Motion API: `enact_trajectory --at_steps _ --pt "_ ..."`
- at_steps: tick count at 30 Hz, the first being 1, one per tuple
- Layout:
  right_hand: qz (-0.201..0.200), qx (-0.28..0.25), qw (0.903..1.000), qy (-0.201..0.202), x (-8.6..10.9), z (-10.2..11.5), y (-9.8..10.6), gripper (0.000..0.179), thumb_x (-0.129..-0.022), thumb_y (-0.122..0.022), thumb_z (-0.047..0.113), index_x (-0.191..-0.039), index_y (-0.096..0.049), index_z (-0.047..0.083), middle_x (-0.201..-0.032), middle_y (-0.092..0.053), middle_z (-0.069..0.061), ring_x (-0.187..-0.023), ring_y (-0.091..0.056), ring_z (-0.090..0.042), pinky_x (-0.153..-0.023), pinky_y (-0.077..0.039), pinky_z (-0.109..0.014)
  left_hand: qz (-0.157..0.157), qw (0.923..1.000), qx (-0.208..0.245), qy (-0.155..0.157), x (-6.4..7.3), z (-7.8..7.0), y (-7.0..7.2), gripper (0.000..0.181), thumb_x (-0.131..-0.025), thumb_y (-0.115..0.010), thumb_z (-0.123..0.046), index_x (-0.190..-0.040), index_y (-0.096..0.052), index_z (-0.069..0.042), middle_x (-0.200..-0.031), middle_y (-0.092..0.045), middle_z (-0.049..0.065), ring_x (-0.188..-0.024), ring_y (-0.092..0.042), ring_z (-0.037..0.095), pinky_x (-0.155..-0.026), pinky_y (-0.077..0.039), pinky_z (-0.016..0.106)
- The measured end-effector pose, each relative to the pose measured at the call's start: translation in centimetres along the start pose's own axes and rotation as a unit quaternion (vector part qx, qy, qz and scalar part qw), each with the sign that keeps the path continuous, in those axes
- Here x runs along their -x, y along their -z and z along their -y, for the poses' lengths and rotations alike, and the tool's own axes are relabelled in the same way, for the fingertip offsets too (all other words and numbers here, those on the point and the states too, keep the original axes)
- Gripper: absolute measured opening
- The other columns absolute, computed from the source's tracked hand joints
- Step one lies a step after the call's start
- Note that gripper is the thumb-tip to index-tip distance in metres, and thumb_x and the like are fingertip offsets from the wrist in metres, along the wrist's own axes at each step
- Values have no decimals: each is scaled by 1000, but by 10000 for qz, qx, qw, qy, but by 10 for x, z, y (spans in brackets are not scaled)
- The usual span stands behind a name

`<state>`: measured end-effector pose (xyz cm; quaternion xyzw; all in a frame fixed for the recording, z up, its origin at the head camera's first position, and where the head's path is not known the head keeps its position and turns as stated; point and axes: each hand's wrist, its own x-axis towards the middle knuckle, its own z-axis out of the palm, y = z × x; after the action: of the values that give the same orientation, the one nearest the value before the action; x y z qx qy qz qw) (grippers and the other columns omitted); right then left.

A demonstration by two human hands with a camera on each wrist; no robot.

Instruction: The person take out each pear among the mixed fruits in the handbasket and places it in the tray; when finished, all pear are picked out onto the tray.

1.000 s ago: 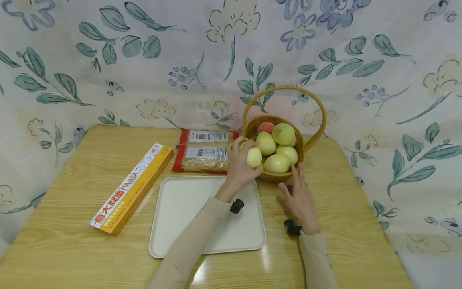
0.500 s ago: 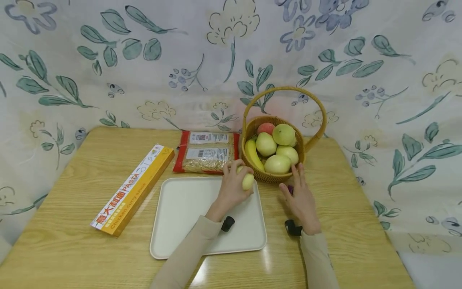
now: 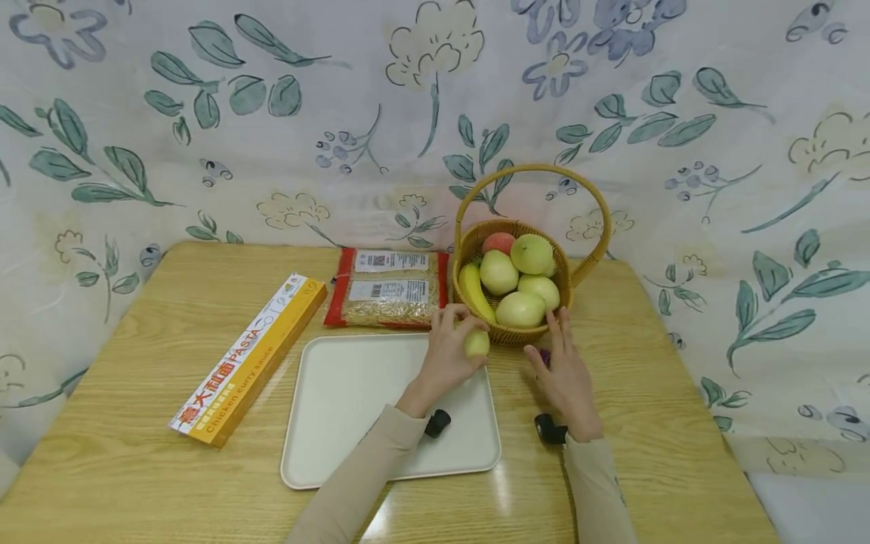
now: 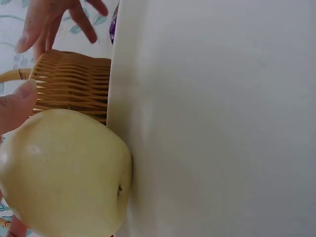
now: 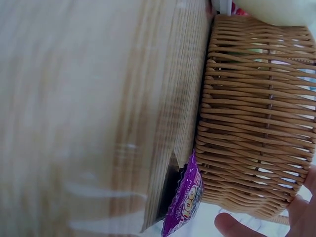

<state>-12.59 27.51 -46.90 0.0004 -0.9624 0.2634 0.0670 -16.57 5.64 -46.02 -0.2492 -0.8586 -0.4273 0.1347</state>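
Note:
My left hand (image 3: 450, 346) grips a pale yellow-green apple (image 3: 477, 344) over the back right corner of the white tray (image 3: 353, 408). In the left wrist view the apple (image 4: 64, 173) fills the lower left, with its dimple facing the tray. Behind it stands a wicker basket (image 3: 519, 336) with a tall handle. My right hand (image 3: 564, 378) reaches its extended fingers to the front right of the basket's rim. A small purple wrapped packet (image 5: 185, 205) lies on the table by the basket, partly covered by the right hand in the head view.
Inside the basket are a banana (image 3: 477, 291), a red fruit (image 3: 499, 242) and several pale green fruits. A red-edged bag (image 3: 389, 291) of dry food lies left of the basket. The yellow pasta box (image 3: 248, 361) sits slanted on the left of the wooden table (image 3: 122, 393).
My left hand has carried the apple from the basket's left rim down and toward me, over the tray's back corner, then slightly right. The banana is uncovered. My right hand stays at the basket.

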Motion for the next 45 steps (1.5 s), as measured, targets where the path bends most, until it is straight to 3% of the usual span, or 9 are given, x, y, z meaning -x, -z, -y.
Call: enact_trajectory --at_steps 6,19,26,35,39,45 --pt "-8 -28 10000 52 0 1 0 75 -101 -43 45 -157 -6 13 -164 7 -10 -137 -30 -52 -101 -36 -67 -4 9992 61 397 0 1 0 53 -63 -90 -11 -110 -66 -14 -118 -41 10 -109 -33 30 -90 -37 48" --pt "12 -66 10000 19 2 2 0 75 -101 -44 44 -157 -6 12 -164 7 -10 -137 -31 -52 -101 -36 -66 -104 9975 99 696 2 3 -4 52 -68 -79 -1 -114 -60 -13 -127 -40 19 -116 -33 35 -88 -40 50" --pt "-5 -96 9999 32 1 3 0 75 -101 -44 45 -157 -7 13 -164 7 -10 -138 -29 -52 -102 -35 -67 -117 9977 173 650 3 5 -11 67 -66 -82 -1 -126 -54 -13 -126 -39 19 -115 -32 35 -83 -42 49" --pt "23 -62 10000 -44 2 2 -1 76 -101 -45 45 -157 -5 14 -164 8 -9 -136 -31 -53 -101 -36 -67 -140 9980 54 609 2 3 -11 83 -62 -90 -7 -132 -50 -24 -129 -32 11 -120 -25 34 -93 -29 52" --pt "44 -70 10000 -36 3 2 -1 76 -101 -45 45 -157 -5 14 -164 7 -10 -136 -31 -54 -99 -37 -68 -404 9983 241 332 -11 -12 -2 83 -66 -90 -17 -136 -46 -23 -143 -26 13 -130 -21 36 -101 -24 58" --pt "36 -56 10000 6 1 2 0 75 -101 -44 44 -157 -6 12 -164 7 -11 -136 -31 -54 -97 -38 -68 -535 9939 884 387 -54 -33 4 86 -71 -87 -26 -142 -38 -21 -152 -20 13 -138 -18 36 -108 -26 60"
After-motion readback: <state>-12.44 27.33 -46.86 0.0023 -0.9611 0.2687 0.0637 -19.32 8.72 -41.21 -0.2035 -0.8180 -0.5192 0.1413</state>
